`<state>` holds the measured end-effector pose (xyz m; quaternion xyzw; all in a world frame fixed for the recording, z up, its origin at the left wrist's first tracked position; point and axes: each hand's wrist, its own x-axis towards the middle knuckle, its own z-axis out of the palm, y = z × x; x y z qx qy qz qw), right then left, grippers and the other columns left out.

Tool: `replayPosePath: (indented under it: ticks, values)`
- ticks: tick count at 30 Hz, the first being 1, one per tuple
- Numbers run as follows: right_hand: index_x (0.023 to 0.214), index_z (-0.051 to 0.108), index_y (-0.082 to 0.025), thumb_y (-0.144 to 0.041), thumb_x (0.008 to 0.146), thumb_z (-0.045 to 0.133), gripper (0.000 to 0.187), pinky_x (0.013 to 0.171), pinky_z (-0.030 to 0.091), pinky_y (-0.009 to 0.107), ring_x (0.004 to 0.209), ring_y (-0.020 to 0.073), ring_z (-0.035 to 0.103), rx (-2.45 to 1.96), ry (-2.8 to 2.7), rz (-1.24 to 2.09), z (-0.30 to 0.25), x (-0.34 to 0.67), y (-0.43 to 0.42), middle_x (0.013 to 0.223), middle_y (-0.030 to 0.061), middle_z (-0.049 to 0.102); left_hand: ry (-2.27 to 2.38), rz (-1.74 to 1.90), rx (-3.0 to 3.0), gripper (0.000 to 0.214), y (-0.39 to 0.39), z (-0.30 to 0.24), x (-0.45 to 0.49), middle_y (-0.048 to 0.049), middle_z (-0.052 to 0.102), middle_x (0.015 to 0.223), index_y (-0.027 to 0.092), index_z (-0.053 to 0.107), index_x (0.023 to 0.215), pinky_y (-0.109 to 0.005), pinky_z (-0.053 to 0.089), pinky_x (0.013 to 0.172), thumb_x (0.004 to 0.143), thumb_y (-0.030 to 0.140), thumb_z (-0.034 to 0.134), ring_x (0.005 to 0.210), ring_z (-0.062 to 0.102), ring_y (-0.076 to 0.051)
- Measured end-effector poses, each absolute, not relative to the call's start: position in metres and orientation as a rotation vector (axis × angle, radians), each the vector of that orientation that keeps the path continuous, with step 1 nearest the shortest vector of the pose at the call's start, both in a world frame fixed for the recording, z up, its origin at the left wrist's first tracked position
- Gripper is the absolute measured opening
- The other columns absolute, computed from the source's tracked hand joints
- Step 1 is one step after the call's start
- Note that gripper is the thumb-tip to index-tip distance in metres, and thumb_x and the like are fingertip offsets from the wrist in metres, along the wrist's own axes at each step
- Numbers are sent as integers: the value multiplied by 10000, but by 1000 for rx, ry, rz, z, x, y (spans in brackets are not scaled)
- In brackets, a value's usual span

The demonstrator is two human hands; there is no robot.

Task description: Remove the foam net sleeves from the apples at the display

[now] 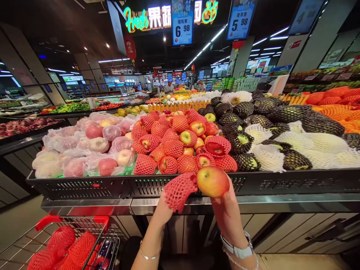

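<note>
My right hand [226, 210] is closed around a bare red-yellow apple [213, 181], held just in front of the display's front edge. My left hand [164, 208] pinches a red foam net sleeve [180, 188] that sits beside the apple, touching its left side. Both hands hover in front of the black display tray [126, 185], which is heaped with apples in red net sleeves [168, 148]. A silver bracelet is on my left wrist and a watch on my right.
Plastic-wrapped apples [92, 148] lie left in the tray; green apples in black and white nets [270, 138] lie right. A red-handled shopping cart [70, 243] at lower left holds several red-netted fruits. Price signs hang overhead. Two people stand far back among other produce stands.
</note>
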<state>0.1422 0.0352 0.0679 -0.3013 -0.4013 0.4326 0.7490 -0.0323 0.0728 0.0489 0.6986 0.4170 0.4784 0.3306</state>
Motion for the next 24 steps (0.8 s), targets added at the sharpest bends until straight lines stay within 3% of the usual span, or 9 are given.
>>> replayPosePath:
  ticks: [4,7,12,16,20,24]
  values:
    - [1277,476,-289,-540,655,847,766,872,536,300,1095,236,616,-715,-775,861,57,142,30,1274,71,569,1064,1211,1834,392,56,39,-30,-58,747,1166,297,759,1064,-506,481,1072,833,446,479,1163,655,-287]
    - [1214,498,-281,-429,591,904,758,775,559,270,976,214,647,-784,-797,817,45,141,25,1178,58,599,1093,1207,1790,360,47,30,-27,-39,751,1155,319,759,1070,-488,500,1061,797,451,566,1133,671,-285]
    - [1230,582,-276,-323,622,899,688,898,560,324,1143,257,610,-923,-900,790,34,142,18,1346,86,530,1099,1220,1822,391,38,16,-25,-74,735,1195,296,713,1189,-500,504,1048,828,420,629,1160,655,-295]
    - [1299,592,-305,-321,712,858,645,1073,462,397,1320,290,487,-979,-1052,746,30,146,17,1421,76,485,1032,1249,1972,453,32,12,-27,-116,653,1338,242,622,1322,-499,460,1090,886,363,606,1270,583,-297]
    - [1393,490,-400,-337,736,859,756,1010,516,389,1229,258,585,-897,-1171,819,28,155,18,1420,51,538,1041,1208,2131,437,26,20,-28,-114,658,1330,237,637,1302,-494,447,1104,881,355,626,1270,584,-301]
    - [1329,557,-406,-366,751,849,649,1085,450,424,1265,262,555,-908,-1381,722,30,164,17,1390,34,574,1085,1176,2191,543,22,32,-27,-132,646,1342,213,605,1338,-532,421,1117,820,341,704,1284,565,-336]
